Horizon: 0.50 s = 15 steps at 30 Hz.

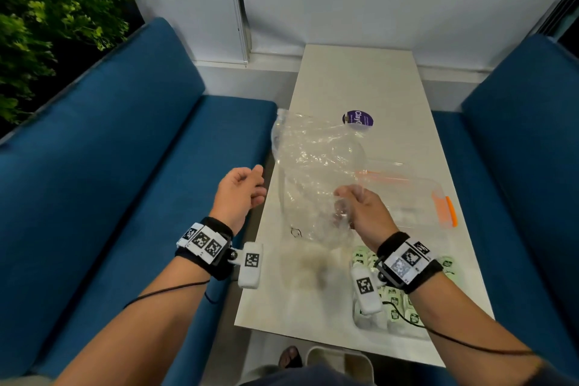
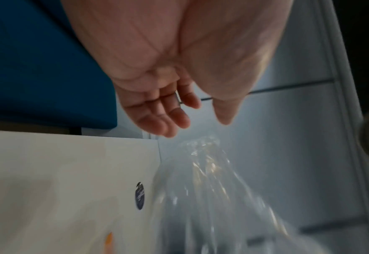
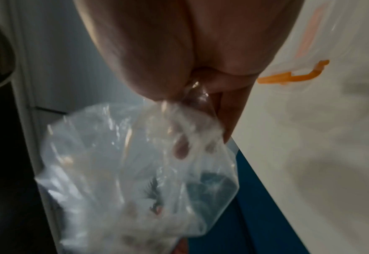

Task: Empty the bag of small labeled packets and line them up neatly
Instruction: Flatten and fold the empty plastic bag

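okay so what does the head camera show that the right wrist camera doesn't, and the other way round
Only the head view shows the left hand, loosely curled and holding nothing over the table's left edge, the pile of green-labeled packets near the right wrist, and the purple round sticker farther along the table.

Only the right wrist view shows the right hand's fingers through the plastic, bunching it.

Both show the right hand gripping the clear plastic bag, and the zip bag with the orange slider lying on the table.
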Each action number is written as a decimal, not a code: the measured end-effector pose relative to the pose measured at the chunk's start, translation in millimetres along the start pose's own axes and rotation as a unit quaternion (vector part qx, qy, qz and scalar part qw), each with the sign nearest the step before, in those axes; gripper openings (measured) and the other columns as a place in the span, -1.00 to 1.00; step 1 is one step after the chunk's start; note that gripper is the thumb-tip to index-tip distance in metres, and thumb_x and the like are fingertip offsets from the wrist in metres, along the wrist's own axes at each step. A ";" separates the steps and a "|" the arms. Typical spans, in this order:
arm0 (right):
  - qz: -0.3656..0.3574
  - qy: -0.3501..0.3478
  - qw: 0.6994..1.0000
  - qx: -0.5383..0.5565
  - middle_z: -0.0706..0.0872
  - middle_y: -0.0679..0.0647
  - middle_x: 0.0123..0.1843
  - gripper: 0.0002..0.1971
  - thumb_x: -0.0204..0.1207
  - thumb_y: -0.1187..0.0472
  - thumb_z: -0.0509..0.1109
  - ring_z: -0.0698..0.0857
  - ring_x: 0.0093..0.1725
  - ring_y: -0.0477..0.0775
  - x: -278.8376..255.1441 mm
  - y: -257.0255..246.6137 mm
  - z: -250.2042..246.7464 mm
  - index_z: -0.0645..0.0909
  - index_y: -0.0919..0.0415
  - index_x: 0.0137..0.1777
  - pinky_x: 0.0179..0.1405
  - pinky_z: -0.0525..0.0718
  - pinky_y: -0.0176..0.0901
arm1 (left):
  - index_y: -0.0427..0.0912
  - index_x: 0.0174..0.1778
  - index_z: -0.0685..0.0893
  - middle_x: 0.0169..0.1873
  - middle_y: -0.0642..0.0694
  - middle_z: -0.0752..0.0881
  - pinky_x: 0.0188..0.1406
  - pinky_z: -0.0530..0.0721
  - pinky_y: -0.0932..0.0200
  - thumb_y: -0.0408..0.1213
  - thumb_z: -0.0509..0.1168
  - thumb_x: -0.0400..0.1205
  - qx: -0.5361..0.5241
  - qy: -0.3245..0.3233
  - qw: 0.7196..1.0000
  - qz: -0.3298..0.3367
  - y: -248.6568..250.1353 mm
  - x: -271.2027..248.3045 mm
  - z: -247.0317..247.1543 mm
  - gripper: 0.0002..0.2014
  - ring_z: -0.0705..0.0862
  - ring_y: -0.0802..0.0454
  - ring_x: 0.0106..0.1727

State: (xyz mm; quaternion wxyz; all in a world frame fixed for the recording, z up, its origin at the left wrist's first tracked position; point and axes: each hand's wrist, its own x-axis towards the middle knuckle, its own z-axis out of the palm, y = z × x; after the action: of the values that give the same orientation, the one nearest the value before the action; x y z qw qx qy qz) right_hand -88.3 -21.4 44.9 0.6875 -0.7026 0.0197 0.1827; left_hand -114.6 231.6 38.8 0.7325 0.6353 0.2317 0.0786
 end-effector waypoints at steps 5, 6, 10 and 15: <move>0.021 0.026 0.996 0.083 0.72 0.16 -0.18 -0.83 0.84 0.14 0.19 0.85 -0.27 0.22 11.3 -2.0 19.1 0.51 0.23 0.19 -0.23 0.79 0.04 | -0.33 -0.26 0.54 -0.39 -0.08 0.57 -0.31 0.51 0.14 0.04 0.58 0.48 0.185 -0.114 0.967 0.131 -8.3 -34.1 18.9 -0.51 0.47 0.06 -0.37; 0.027 0.024 0.995 0.093 0.74 0.16 -0.14 -0.81 0.84 0.10 0.19 0.86 -0.23 0.21 12.1 -2.5 24.8 0.51 0.21 0.22 -0.22 0.78 0.04 | -0.28 -0.23 0.56 -0.36 -0.04 0.59 -0.32 0.51 0.23 -0.01 0.63 0.45 0.201 -0.135 0.959 0.146 -10.7 -38.3 24.4 -0.54 0.49 0.10 -0.37; 0.032 -0.054 0.996 0.068 0.78 0.17 0.13 -0.49 0.63 -0.14 0.47 0.83 0.04 0.19 12.5 -0.8 43.4 0.49 0.17 0.39 0.02 0.78 0.12 | -0.10 -0.16 0.60 -0.32 0.07 0.62 -0.29 0.54 0.37 -0.17 0.60 0.54 0.227 -0.103 0.951 0.183 -18.0 -34.7 33.5 -0.73 0.53 0.23 -0.35; 0.011 -0.075 0.997 0.024 0.82 0.22 0.15 -0.57 0.58 0.22 0.58 0.85 0.05 0.17 9.9 8.5 48.0 0.49 0.10 0.36 0.03 0.82 0.04 | -0.01 -0.22 0.66 -0.28 0.15 0.69 -0.21 0.54 0.31 -0.18 0.52 0.62 0.240 -0.131 0.950 0.153 -22.5 -25.4 17.2 -0.83 0.57 0.28 -0.30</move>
State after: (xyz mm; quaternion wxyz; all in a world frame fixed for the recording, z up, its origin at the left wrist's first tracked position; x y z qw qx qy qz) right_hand -92.4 27.1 34.5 0.7019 -0.6696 -0.0202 0.2421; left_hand -133.5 201.8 24.6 0.5619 0.8246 0.0454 0.0479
